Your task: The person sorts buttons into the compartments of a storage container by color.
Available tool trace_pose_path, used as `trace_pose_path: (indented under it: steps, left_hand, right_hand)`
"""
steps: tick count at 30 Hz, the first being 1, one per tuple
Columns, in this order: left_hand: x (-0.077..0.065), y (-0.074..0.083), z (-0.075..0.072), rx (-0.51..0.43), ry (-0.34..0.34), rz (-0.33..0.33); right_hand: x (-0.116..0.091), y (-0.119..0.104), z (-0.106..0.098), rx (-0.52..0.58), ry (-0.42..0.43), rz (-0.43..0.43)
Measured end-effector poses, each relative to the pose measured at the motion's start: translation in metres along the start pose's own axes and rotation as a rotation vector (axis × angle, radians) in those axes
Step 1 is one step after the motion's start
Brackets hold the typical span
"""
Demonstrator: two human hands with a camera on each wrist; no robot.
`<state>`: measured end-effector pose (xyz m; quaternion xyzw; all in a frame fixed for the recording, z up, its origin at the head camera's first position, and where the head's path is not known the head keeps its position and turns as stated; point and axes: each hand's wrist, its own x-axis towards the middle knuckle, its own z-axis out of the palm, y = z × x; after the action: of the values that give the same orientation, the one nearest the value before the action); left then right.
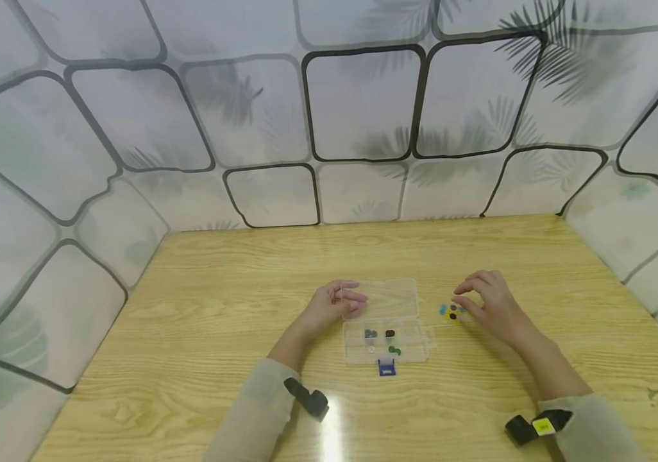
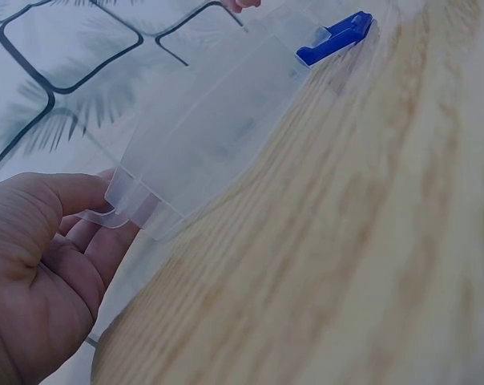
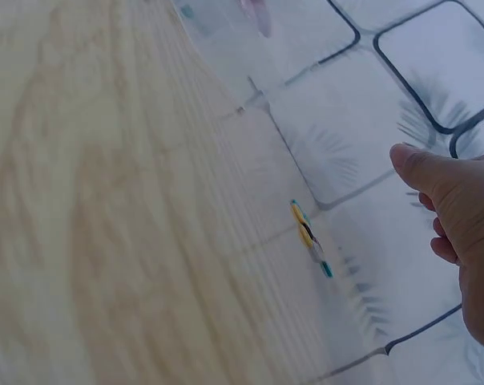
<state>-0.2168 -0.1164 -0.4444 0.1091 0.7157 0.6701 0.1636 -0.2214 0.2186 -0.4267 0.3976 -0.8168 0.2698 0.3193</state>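
A clear plastic compartment box point(image 1: 352, 351) lies on the table with its lid point(image 1: 389, 298) raised at the back. My left hand point(image 1: 337, 300) holds the lid's left edge; in the left wrist view, the thumb and fingers point(image 2: 86, 192) pinch a clear tab there. Small dark, grey and green pieces sit in the box's compartments. To the right of the box lies a small group of flat yellow, black and blue button-like pieces point(image 1: 450, 313). Just above and right of them hovers my right hand point(image 1: 493, 308), thumb and fingers bent with a gap between their tips.
A small blue-purple clip-like piece point(image 1: 387, 367) lies at the box's front edge. The wooden table point(image 1: 219, 289) meets a patterned wall covering point(image 1: 358, 192) at the back and sides. Wrist cameras point(image 1: 308, 398) sit on both sleeves.
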Motion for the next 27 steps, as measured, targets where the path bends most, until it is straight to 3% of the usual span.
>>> trace_pose_path:
  steps: [14,27]
  left_hand:
    - [-0.003,0.002,0.000,-0.025,0.005,-0.006]
    - [-0.002,0.002,0.001,0.006,0.003,0.006]
  right_hand:
    - [-0.016,0.019,0.004,0.054,-0.051,0.038]
    - [-0.024,0.016,-0.003,0.021,-0.256,0.265]
